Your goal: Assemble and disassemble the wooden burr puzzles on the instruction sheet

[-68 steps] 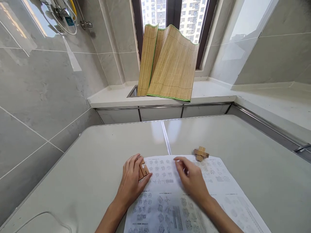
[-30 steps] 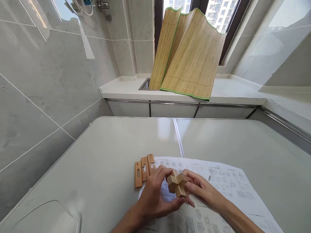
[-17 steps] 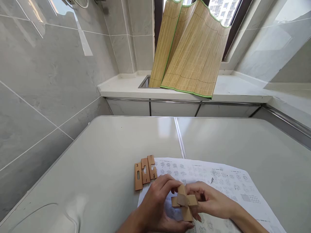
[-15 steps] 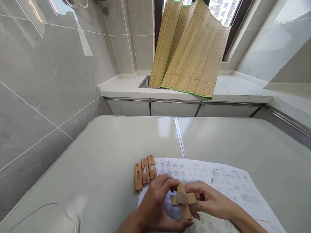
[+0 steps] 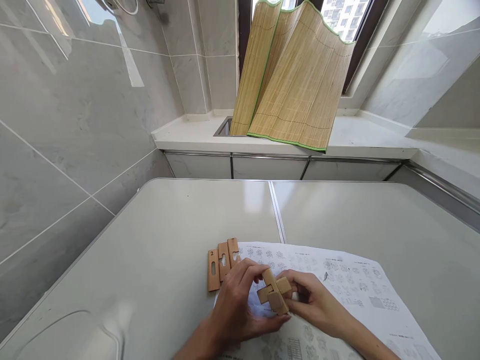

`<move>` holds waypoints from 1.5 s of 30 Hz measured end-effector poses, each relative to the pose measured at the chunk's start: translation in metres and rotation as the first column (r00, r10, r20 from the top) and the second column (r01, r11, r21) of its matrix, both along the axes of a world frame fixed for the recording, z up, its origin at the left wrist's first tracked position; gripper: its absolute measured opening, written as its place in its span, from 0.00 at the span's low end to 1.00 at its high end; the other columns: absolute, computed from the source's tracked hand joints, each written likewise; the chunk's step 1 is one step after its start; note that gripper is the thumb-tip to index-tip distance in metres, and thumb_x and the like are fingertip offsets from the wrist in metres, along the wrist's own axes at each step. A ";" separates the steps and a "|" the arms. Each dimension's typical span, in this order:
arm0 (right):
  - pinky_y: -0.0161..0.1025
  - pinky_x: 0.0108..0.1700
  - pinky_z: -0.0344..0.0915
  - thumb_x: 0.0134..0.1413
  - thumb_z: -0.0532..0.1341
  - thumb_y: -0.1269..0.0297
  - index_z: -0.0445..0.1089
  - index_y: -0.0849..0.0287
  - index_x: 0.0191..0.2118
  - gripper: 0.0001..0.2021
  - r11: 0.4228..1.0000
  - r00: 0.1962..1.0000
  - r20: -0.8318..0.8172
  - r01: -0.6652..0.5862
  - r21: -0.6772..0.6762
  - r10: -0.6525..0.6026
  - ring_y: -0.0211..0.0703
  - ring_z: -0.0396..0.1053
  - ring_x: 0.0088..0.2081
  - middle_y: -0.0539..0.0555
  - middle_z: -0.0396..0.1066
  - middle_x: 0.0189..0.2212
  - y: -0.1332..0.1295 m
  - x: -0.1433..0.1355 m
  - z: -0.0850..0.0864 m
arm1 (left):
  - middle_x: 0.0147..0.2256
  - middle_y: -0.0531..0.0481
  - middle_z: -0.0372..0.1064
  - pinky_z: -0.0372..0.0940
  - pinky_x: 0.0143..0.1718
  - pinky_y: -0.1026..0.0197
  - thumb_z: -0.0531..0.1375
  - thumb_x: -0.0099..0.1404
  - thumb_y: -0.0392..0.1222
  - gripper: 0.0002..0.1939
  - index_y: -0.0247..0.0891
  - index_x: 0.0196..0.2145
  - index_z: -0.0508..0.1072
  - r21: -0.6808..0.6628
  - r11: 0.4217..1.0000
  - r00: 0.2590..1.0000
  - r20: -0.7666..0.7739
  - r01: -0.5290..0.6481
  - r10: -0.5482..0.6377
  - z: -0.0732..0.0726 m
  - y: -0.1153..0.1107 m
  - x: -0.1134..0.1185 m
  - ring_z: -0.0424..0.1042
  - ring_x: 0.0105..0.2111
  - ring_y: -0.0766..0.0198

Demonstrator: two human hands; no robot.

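Observation:
A light wooden puzzle of crossed, interlocking blocks is held above printed paper sheets. My left hand grips it from the left, fingertips on its top end and thumb at its bottom end. From the right, my right hand has its fingers closed around the puzzle's right side; some fingertips are hidden behind it. Left of the sheets lie three flat brown wooden pieces with cut-outs: one marked 2, a middle one and a third partly covered by my left hand.
The white table has a seam strip down its middle. A thin pale cable lies at its lower left. Beyond it, a bamboo mat leans over a counter with a sink opening, below a window. Tiled walls stand at both sides.
Both hands have moved slightly up and left with the puzzle, which has turned and tilted. My left hand now covers more of the third brown piece.

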State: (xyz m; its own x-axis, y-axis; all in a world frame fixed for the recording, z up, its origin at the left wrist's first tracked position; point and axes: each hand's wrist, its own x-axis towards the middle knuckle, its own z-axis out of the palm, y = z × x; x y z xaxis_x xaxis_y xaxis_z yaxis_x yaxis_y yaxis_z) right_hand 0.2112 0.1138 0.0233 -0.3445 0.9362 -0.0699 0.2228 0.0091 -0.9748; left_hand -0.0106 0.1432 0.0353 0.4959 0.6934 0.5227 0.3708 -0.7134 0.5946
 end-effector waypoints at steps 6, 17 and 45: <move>0.37 0.36 0.64 0.59 0.70 0.59 0.73 0.55 0.46 0.12 0.997 0.991 -0.133 -0.016 -0.072 0.006 0.40 0.64 0.31 0.48 0.70 0.31 -0.002 0.001 0.000 | 0.44 0.45 0.73 0.71 0.40 0.54 0.76 0.56 0.49 0.38 0.44 0.59 0.64 -0.018 0.999 0.999 -0.004 0.040 -0.040 -0.001 0.000 -0.002 0.74 0.40 0.53; 0.39 0.36 0.70 0.65 0.66 0.49 0.76 0.54 0.54 0.18 0.997 1.000 -0.004 -0.008 0.076 0.008 0.44 0.71 0.31 0.52 0.75 0.32 0.002 0.008 0.004 | 0.44 0.45 0.72 0.71 0.43 0.53 0.74 0.60 0.50 0.35 0.45 0.60 0.65 -0.057 0.998 0.999 0.049 0.025 -0.022 0.001 0.001 -0.006 0.74 0.42 0.53; 0.43 0.41 0.67 0.71 0.60 0.44 0.77 0.56 0.51 0.21 0.995 0.987 -0.126 -0.101 0.012 0.101 0.46 0.74 0.33 0.55 0.78 0.33 0.001 0.009 0.006 | 0.43 0.50 0.73 0.70 0.41 0.58 0.73 0.57 0.38 0.38 0.48 0.62 0.65 -0.228 0.972 0.996 0.080 0.053 -0.035 0.001 0.004 -0.004 0.72 0.37 0.60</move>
